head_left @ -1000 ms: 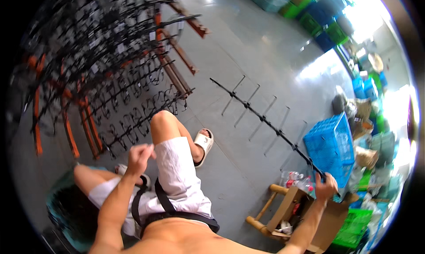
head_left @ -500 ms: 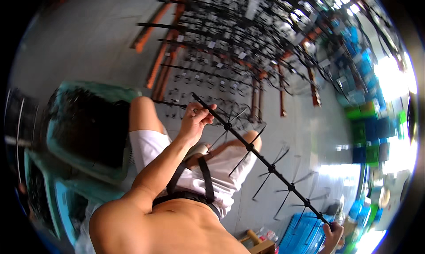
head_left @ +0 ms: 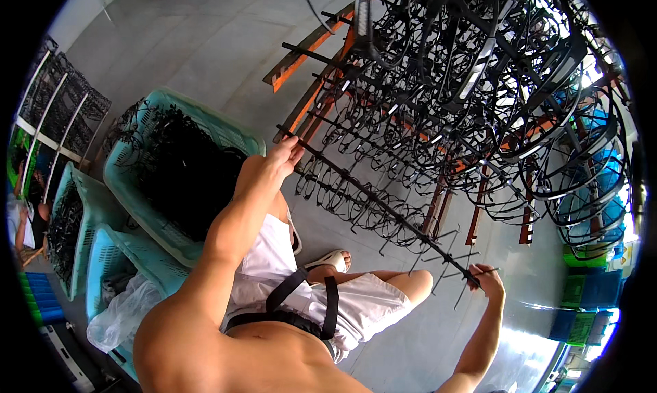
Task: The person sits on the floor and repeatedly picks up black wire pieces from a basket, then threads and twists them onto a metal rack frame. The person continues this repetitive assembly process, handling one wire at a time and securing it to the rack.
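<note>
A long thin black rod with wire prongs sticking out along it stretches slantwise in front of me. My left hand has its fingers closed around the far left end, close to an orange post of a rack. My right hand grips the opposite end, nearer to me, among the last prongs. Just beyond the rod, many black hoop-shaped parts hang in rows from similar rods. Because of the hoops behind it, I cannot tell whether the rod touches the rack.
The rack's orange post rises ahead. To my left stands a green-blue crate heaped with black parts. Closer in are another crate and a blue crate with a clear plastic bag. Colored bins line the far right.
Both hands have carried the rod up and forward to the rack, the right hand rising from the lower right. My view has shifted, so the crates and rack sit differently in it.
</note>
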Demonstrator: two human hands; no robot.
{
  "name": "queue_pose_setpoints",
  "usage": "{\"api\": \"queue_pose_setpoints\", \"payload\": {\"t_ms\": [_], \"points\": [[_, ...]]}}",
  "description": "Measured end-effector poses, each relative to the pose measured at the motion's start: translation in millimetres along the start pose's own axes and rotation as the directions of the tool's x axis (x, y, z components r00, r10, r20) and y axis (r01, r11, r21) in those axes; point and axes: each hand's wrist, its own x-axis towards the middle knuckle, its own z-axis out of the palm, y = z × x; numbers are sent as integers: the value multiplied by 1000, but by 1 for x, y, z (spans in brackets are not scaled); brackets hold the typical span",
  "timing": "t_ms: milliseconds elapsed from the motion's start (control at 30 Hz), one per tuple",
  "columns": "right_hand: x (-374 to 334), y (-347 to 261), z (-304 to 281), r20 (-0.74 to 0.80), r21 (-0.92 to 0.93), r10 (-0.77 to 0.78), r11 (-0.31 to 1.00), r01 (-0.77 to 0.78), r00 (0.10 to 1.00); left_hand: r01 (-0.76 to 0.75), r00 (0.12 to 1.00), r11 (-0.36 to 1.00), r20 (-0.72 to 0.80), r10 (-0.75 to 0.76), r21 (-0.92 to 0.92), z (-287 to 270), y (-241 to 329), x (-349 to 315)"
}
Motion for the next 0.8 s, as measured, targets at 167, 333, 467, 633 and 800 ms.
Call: {"api": "queue_pose_setpoints", "payload": {"t_ms": [167,333,467,633,800], "points": [[63,-1,2,93,-125,-64,989,75,994,-95,973,994,-214,84,-45,-2,-4,19],[108,16,5,-49,-267,-262,933,241,964,-75,963,997,-257,80,28,-27,-6,51],[125,30,19,-423,-323,-268,937,131,865,-31,997,1000,-64,31,-3,-58,-7,75],[145,40,45,-691,-569,-599,796,206,406,16,999,994,-52,-11,104,-45,11,61],[163,48,51,-686,-574,-599,795,198,413,70,987,901,-162,0,429,4,1,-12]]}}
